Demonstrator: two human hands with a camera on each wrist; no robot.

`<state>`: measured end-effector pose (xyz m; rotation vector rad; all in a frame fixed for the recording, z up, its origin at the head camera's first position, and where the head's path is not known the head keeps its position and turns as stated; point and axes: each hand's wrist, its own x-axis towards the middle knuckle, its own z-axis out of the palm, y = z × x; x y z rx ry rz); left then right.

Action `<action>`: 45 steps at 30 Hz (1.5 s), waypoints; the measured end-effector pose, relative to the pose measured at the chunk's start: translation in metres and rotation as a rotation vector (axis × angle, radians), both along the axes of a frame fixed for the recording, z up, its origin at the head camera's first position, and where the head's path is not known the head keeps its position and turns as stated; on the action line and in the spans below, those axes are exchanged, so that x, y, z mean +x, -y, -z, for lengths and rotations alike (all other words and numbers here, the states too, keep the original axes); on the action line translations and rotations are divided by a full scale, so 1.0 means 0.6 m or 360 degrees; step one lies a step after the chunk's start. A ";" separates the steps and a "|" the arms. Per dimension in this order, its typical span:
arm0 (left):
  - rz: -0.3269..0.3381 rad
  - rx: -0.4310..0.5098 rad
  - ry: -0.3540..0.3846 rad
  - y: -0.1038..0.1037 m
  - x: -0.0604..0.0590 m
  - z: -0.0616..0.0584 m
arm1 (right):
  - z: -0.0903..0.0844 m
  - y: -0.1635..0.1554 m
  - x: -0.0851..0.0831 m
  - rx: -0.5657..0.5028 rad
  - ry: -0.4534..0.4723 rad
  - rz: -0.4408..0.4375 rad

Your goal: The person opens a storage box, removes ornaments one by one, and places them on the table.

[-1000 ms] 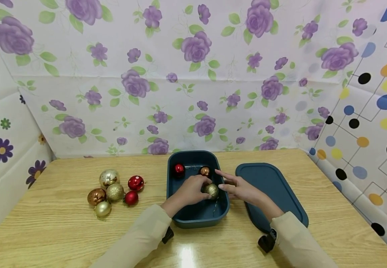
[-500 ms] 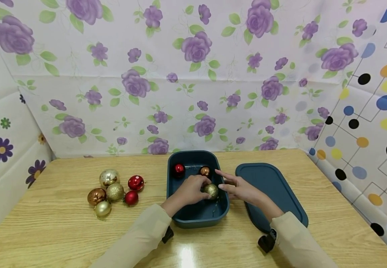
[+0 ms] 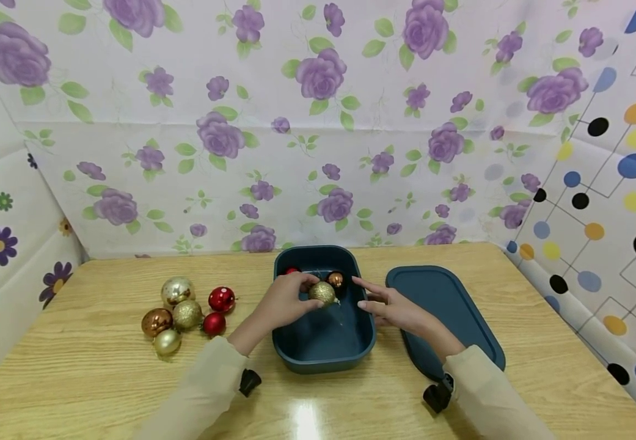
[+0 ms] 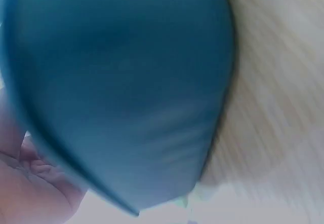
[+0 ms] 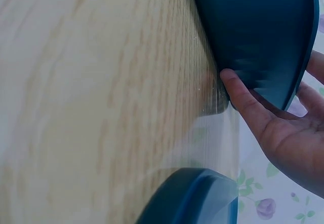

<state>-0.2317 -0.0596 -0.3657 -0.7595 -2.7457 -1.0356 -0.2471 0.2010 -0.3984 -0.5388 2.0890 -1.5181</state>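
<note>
My left hand (image 3: 285,300) pinches a gold glitter Christmas bauble (image 3: 322,294) between thumb and fingers, inside the dark blue box (image 3: 323,368). A small copper bauble (image 3: 336,279) lies in the box just behind it. Of a red bauble (image 3: 292,270) at the back left inside, only the top shows past my left hand. My right hand (image 3: 400,315) touches the box's right side with fairly straight fingers. In the right wrist view one finger (image 5: 248,105) lies against the outer wall, and others reach the rim. The left wrist view shows mostly the box's outer wall (image 4: 126,92).
On the table's left lie several loose baubles, including a shiny gold one (image 3: 178,291), a glittery gold one (image 3: 187,315), a copper one (image 3: 156,322) and a red one (image 3: 222,299). Right of the box lies a dark blue lid (image 3: 449,311). A flowered cloth wall (image 3: 296,183) stands behind.
My left hand has moved left and slightly back with the gold glitter bauble, from the box's right side toward its middle. It now covers most of the red bauble. My right hand stays put.
</note>
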 end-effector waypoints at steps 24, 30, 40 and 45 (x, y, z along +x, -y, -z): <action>-0.0352 0.0115 -0.0004 0.168 0.056 -0.018 | -0.004 0.001 0.003 0.0008 0.0013 0.0028; -0.0400 0.0026 0.0058 0.191 0.068 -0.006 | -0.002 0.001 0.002 -0.0002 0.0007 0.0006; -0.0440 -0.0065 0.0191 0.203 0.076 0.018 | 0.000 0.000 0.002 0.0022 -0.0013 0.0008; -0.0432 -0.0129 0.0241 0.202 0.076 0.024 | 0.000 0.001 0.001 0.0011 -0.0013 0.0006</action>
